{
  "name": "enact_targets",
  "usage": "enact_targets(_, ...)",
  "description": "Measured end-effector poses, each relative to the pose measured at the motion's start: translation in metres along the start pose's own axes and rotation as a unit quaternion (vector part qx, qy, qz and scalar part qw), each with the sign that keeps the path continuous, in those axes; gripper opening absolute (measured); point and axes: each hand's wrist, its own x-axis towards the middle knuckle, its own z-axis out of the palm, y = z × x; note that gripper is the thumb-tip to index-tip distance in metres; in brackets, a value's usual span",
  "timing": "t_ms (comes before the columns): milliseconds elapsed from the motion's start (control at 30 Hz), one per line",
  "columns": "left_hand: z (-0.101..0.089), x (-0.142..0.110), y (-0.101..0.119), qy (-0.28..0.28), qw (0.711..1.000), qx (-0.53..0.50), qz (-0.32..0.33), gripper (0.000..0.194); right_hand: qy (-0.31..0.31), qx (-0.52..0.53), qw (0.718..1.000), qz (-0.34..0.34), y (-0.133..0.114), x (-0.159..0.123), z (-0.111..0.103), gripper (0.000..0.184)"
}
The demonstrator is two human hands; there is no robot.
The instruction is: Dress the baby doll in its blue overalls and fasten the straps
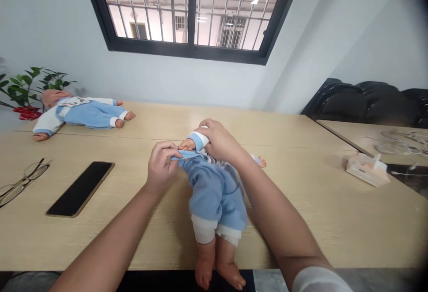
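Note:
A baby doll (217,194) in blue trousers with white cuffs lies on its back on the wooden table, its bare feet reaching past the near edge. My left hand (162,165) is closed, pinching a stretched blue strip of the doll's clothing (189,154) at its waist. My right hand (219,139) wraps round the doll's arm (199,139), by its white sleeve with a blue cuff. The doll's head is hidden behind my right hand. Its other hand (262,162) sticks out beyond my right forearm.
A second doll (90,113) in similar clothes lies at the back left beside a potted plant (28,87). Glasses (25,180) and a black phone (80,188) rest on the left. A tissue box (367,169) stands at right, near cables (401,142) and black chairs (361,100).

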Motion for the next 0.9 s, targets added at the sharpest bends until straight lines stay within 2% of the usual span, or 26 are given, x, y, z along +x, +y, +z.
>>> enact_targets(100,0.005,-0.002,0.002,0.005,0.989,-0.117,-0.095,0.009,-0.021,-0.017,1.0,-0.012,0.0,-0.001,-0.001,0.047)
enact_targets(200,0.008,-0.003,0.003,-0.002,0.957,-0.22,-0.189,0.015,-0.045,-0.026,0.998,-0.02,-0.007,-0.002,0.001,0.035)
enact_targets(267,0.008,-0.002,-0.001,-0.018,0.945,-0.218,-0.243,0.014,-0.066,-0.01,0.997,-0.033,-0.013,-0.001,0.003,0.032)
enact_targets(367,0.005,-0.001,-0.011,-0.046,0.945,-0.136,-0.293,0.012,-0.1,0.092,0.989,-0.063,-0.019,0.001,0.008,0.042)
enact_targets(433,0.003,-0.002,-0.017,-0.061,0.952,-0.07,-0.291,0.013,-0.116,0.19,0.972,-0.073,-0.022,0.003,0.011,0.041)
enact_targets(500,0.002,-0.002,-0.019,-0.06,0.961,-0.01,-0.269,0.014,-0.11,0.262,0.957,-0.063,-0.027,0.005,0.014,0.029)
enact_targets(633,-0.001,-0.003,-0.015,-0.039,0.971,0.061,-0.227,0.016,-0.077,0.286,0.955,-0.006,-0.04,0.008,0.019,0.019)
enact_targets(733,-0.001,-0.002,-0.012,-0.031,0.973,0.056,-0.222,0.013,-0.076,0.324,0.943,0.018,-0.045,0.009,0.019,0.01)
enact_targets(800,-0.002,0.0,-0.01,-0.039,0.972,0.036,-0.227,0.012,-0.067,0.389,0.917,0.061,-0.045,0.01,0.02,0.013)
enact_targets(900,-0.005,0.007,-0.007,-0.074,0.971,0.031,-0.226,0.015,-0.059,0.492,0.854,0.154,-0.042,0.012,0.022,0.02)
